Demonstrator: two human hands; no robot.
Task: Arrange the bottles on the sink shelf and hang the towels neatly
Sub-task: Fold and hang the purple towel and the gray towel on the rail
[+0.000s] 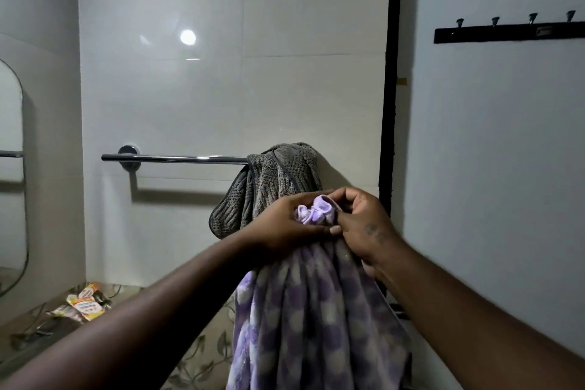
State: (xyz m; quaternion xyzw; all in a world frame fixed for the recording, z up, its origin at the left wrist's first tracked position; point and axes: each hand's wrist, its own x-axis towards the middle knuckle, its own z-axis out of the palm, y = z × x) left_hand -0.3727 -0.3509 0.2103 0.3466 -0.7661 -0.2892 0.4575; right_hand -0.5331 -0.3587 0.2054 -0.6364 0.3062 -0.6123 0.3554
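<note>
A purple and white checked towel (319, 320) hangs bunched from both of my hands, in front of the wall. My left hand (285, 225) grips its gathered top from the left. My right hand (364, 225) pinches the same bunched top edge from the right. Just behind my hands a grey waffle towel (269, 184) is draped in a heap over the right end of a chrome towel bar (177, 159). The bar's left part is bare. No bottles are in view.
A black hook rack (509, 32) with several pegs is on the right wall, high up. A mirror edge (12, 168) shows at far left. Crumpled sachets (82, 304) lie on a ledge at lower left. A dark door frame (391, 104) runs vertically right of the bar.
</note>
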